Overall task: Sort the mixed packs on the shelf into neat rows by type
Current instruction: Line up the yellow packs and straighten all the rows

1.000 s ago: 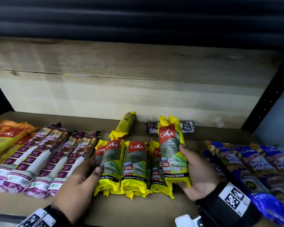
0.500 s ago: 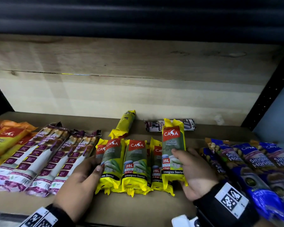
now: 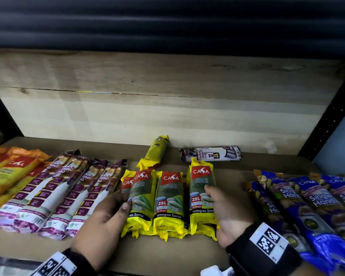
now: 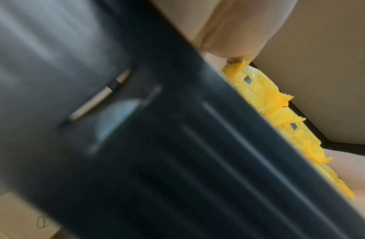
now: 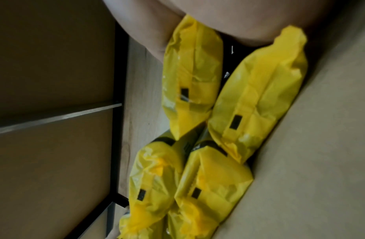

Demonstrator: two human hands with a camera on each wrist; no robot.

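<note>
A row of yellow CASA packs (image 3: 167, 198) lies mid-shelf, doubled up in places. My right hand (image 3: 217, 204) grips the rightmost yellow pack (image 3: 200, 188), thumb on its front, the other fingers hidden behind it. That pack rests on another yellow pack at the row's right end; the right wrist view shows it (image 5: 194, 72) under my palm. My left hand (image 3: 118, 204) rests flat against the row's left end, thumb on the leftmost pack (image 3: 139, 196). The left wrist view is mostly blocked by a dark blurred shelf edge, with yellow pack ends (image 4: 269, 103) beyond.
Purple draw-string packs (image 3: 48, 196) lie in a row to the left, orange packs (image 3: 8, 172) beyond them. Blue Single Handle packs (image 3: 307, 200) fill the right. At the back lie one yellow pack (image 3: 157, 152) and one draw-string pack (image 3: 211, 154) sideways.
My right hand has lowered the raised yellow pack onto the right end of the yellow row. My left hand has stayed at the row's left end.
</note>
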